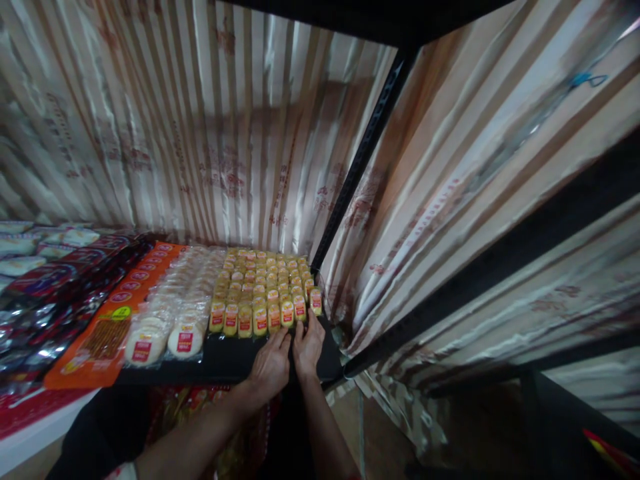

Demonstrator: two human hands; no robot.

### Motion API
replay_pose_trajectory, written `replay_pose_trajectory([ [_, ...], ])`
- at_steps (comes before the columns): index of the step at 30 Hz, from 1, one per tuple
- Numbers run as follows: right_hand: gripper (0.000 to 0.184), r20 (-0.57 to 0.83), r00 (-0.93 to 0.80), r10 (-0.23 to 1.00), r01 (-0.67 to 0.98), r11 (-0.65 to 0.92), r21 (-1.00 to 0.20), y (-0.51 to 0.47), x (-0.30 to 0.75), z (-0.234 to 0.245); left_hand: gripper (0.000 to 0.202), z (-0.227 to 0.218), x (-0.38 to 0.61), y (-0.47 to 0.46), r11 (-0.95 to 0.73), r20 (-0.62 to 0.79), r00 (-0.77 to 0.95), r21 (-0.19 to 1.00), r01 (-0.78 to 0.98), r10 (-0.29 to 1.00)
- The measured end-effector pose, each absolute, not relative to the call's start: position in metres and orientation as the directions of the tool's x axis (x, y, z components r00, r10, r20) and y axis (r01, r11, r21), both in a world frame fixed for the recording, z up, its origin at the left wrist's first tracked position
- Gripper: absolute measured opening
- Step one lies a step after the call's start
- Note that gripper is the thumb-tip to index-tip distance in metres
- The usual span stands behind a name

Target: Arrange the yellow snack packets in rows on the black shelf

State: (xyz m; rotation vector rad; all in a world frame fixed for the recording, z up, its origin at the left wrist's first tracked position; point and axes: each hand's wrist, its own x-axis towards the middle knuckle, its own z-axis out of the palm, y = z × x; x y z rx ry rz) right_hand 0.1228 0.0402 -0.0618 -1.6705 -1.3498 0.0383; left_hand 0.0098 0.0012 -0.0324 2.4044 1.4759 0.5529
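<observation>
Rows of small yellow wrapped cakes (260, 317) with red and white labels stand on the dark shelf at the centre. Reaching in from below, my left hand (273, 362) has its fingers drawn together at the front edge of these rows. What lies between its fingertips is hidden. Close beside it, my right hand (307, 345) has its fingertips at the lower end of the rightmost wrapped cake (315, 301). That packet sits slightly farther back than its neighbours in the front row.
Left of the cakes lie clear packs of round white pastries (186, 341), an orange snack pack (85, 357) and dark shiny bags (45, 307). A black shelf post (357, 160) rises at the right corner. Pleated printed curtain (240, 133) lines the back. Below the shelf sit more yellow packets.
</observation>
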Motion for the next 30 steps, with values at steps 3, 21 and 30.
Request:
replay_pose_trajectory([
  [3, 0.045, 0.506, 0.391, 0.769, 0.736, 0.069, -0.673, 0.026, 0.115, -0.060, 0.047, -0.032, 0.008, -0.006, -0.430, 0.150, 0.406, 0.419, 0.800, 0.901],
  [21, 0.034, 0.330, 0.192, 0.924, 0.542, 0.180, -0.821, -0.090, 0.033, -0.106, 0.023, -0.081, -0.073, -0.089, -0.492, 0.120, 0.508, 0.510, 0.706, 0.853],
  [30, 0.027, 0.203, 0.145, 0.968, 0.707, 0.042, -0.706, -0.096, -0.002, -0.160, 0.039, -0.137, -0.115, -0.103, -0.089, -0.252, 0.327, 0.655, 0.750, 0.911],
])
